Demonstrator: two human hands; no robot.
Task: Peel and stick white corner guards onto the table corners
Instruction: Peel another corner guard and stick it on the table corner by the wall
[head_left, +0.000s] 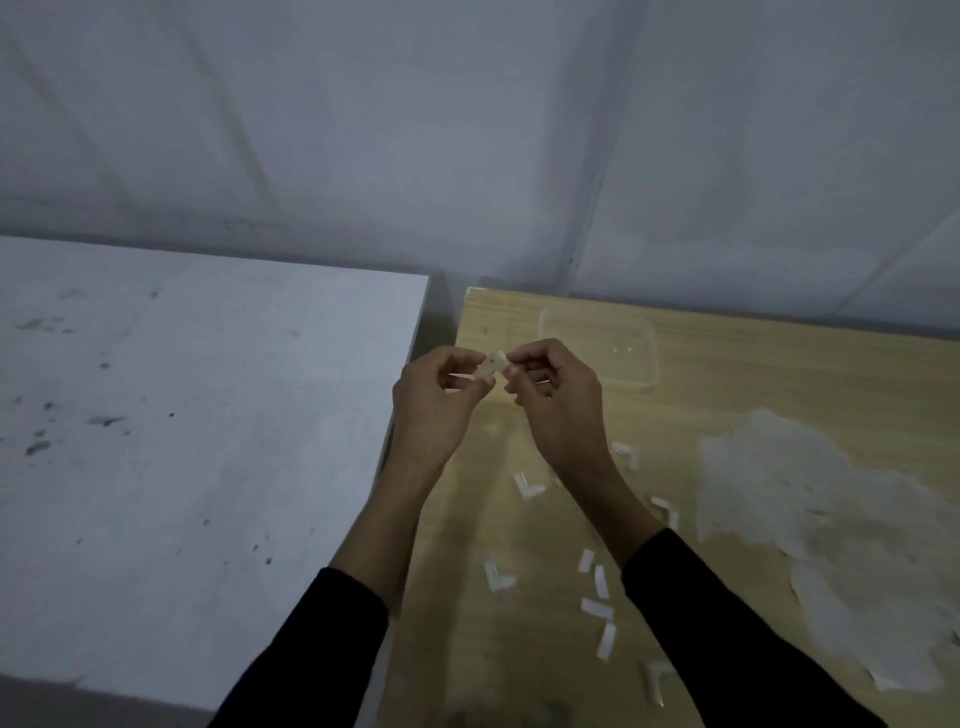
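Note:
A small white corner guard (492, 365) is held in the air between both hands, above the gap between two tables. My left hand (434, 410) pinches its lower left end with curled fingers. At the upper right end my right hand (558, 400) pinches it with thumb and fingertips. Several more white corner guards (529, 486) and small white strips (596, 608) lie scattered on the wooden table (779, 384) below my right forearm. The white table (208, 415) with its far right corner (423, 283) lies to the left.
A clear plastic container (597, 345) stands on the wooden table behind my right hand. Crumpled translucent plastic wrapping (831, 530) covers the table's right side. Grey sheeting hangs as a wall behind both tables. A narrow gap separates the tables.

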